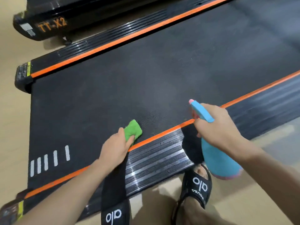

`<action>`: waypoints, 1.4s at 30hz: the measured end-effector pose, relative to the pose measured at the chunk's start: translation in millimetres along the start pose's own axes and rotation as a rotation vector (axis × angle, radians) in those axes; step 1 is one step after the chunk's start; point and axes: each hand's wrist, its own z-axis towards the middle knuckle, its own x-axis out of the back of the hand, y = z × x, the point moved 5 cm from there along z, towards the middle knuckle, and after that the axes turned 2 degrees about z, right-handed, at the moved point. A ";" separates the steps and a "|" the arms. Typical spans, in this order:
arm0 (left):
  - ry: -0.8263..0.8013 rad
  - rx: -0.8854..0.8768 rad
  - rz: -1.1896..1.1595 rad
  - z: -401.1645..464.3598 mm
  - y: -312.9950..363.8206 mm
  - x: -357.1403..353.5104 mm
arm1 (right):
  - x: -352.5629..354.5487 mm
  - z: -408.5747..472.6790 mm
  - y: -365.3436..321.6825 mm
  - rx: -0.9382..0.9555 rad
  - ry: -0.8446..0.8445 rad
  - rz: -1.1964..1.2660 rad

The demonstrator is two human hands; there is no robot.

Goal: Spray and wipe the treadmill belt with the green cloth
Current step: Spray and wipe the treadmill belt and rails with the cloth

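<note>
Sandalled feet [198, 187] are bracing beside the treadmill belt [146, 70]; left hand [115, 150] is pinching the green cloth [132, 129] flat for wiping, right hand [217, 125] is gripping the spray bottle [217, 159], aiming ahead.

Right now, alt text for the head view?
Seen from above, a person's left hand presses a folded green cloth onto the black treadmill belt near its orange-edged side rail, while the right hand holds a blue spray bottle, nozzle aimed at the belt. Black sandals show below.
</note>
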 end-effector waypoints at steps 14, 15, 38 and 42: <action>0.178 0.190 -0.083 -16.4 14.7 2.5 | -9.8 -44.1 18.9 -0.294 -0.052 -0.100; 0.192 0.204 -0.094 -17.5 15.0 2.6 | -13.1 -41.8 18.8 -0.282 -0.050 -0.089; 0.170 0.247 -0.139 -15.1 13.4 3.2 | 1.9 -1.3 26.3 -0.346 0.102 -0.109; 0.179 0.243 -0.143 -15.3 13.6 3.1 | 10.1 0.3 33.6 -0.368 0.116 -0.135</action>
